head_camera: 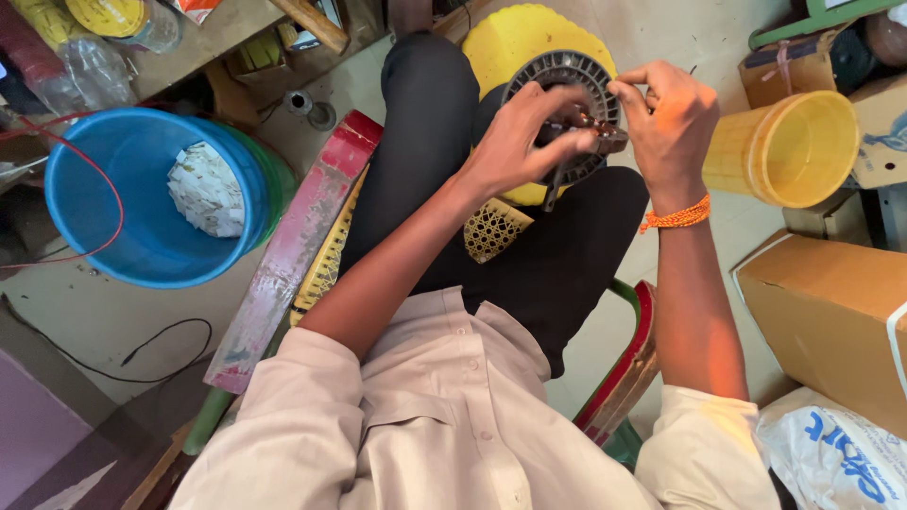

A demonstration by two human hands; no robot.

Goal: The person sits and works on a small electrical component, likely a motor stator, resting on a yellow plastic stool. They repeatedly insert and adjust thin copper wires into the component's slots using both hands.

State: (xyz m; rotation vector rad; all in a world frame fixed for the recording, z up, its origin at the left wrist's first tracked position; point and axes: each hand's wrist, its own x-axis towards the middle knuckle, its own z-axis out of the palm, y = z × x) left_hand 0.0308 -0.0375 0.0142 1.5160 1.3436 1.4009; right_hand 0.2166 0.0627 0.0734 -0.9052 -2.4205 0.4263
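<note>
Left hand over dark grey round slotted part — fingers curled, clamped on its near face, part held above lap. Right hand beside it, thumb and forefinger pinched together at small piece on part's right edge. Yellow round lid behind fingers. Yellow bucket right of right hand; blue bucket well apart, left of left hand.

You've got pale tiled floor, round blue plastic bucket left, brown cardboard box right, warm light.
</note>
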